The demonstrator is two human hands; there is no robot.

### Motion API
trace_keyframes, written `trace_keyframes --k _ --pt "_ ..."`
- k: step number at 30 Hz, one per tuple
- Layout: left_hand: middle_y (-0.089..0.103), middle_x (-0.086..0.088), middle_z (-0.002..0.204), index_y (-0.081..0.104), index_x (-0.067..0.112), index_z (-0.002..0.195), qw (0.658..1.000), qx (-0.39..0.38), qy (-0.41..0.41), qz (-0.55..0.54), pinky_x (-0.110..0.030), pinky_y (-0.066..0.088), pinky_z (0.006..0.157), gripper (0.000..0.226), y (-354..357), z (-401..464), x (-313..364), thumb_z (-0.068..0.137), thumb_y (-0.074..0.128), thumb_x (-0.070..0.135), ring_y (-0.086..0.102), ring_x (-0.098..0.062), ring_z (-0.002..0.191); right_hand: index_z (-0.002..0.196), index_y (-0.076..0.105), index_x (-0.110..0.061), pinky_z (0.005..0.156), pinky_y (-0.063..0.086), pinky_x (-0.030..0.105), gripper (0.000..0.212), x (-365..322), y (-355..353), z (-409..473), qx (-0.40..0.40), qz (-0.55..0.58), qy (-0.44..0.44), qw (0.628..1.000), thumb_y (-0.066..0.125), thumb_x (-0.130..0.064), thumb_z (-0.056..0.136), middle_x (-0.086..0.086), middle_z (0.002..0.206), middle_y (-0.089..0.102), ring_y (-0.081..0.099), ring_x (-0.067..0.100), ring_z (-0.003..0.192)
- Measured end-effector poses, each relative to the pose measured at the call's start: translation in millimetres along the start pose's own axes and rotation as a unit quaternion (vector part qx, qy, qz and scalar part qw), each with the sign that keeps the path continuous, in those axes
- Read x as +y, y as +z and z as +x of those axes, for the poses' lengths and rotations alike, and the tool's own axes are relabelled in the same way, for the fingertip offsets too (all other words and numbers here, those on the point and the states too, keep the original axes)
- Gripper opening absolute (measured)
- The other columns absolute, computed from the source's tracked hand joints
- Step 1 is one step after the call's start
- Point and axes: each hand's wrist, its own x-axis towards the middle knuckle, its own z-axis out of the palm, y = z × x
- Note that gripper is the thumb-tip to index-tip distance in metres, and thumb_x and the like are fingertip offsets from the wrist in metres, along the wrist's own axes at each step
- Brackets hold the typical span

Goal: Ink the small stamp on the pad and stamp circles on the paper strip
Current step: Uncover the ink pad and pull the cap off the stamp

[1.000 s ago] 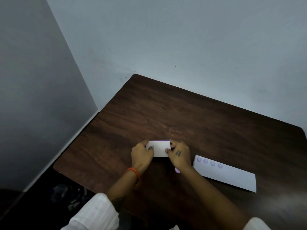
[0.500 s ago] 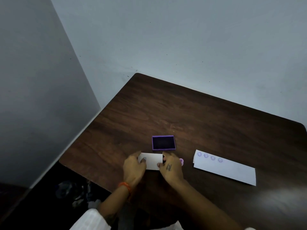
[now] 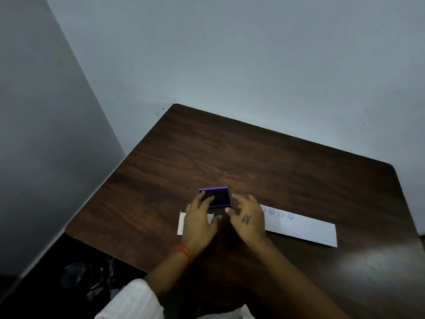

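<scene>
Pad [image 3: 218, 198] uncovered, between both hands' fingers [image 3: 208, 199].

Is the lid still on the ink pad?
No: the ink pad sits open with its dark inking surface showing, and the white lid lies on the table nearer the person, under the left hand.

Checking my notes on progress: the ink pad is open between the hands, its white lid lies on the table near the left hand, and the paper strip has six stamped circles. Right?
Not quite. The head view shows four stamped circles on the paper strip, not six. The rest holds: the ink pad is open between the left hand and right hand, and the white lid lies on the table.
</scene>
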Motion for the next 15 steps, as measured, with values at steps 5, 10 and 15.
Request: trace_keyframes --k 5,10,15 --pt "0.031 -0.002 0.151 0.038 0.023 0.137 0.996 -0.085 0.021 -0.008 -0.035 0.029 0.112 0.062 25 5 19 0.081 0.064 0.015 0.032 -0.021 0.136 0.116 0.06 -0.018 0.092 0.045 0.03 0.036 19 -13 -3 -0.052 -0.013 0.012 0.998 0.067 -0.017 0.081 0.007 0.122 0.06 0.058 0.021 0.109" --pt "0.06 -0.009 0.123 0.059 0.015 0.116 0.994 -0.105 0.0 -0.01 -0.028 0.042 0.097 0.032 43 4 24 0.084 0.059 0.018 0.056 -0.022 0.112 0.092 0.068 -0.013 0.079 0.044 0.024 0.015 32 -13 -7 -0.091 -0.017 -0.02 0.996 0.055 -0.021 0.089 0.008 0.101 0.068 0.062 0.02 0.092" --pt "0.068 -0.007 0.108 0.064 0.014 0.106 0.996 -0.088 -0.001 -0.003 -0.024 0.042 0.086 0.022 51 5 24 0.085 0.06 0.021 0.061 -0.019 0.101 0.086 0.071 -0.012 0.071 0.05 0.021 0.019 38 -19 -1 -0.124 0.043 -0.019 0.991 0.056 -0.023 0.091 0.006 0.09 0.074 0.065 0.016 0.081"
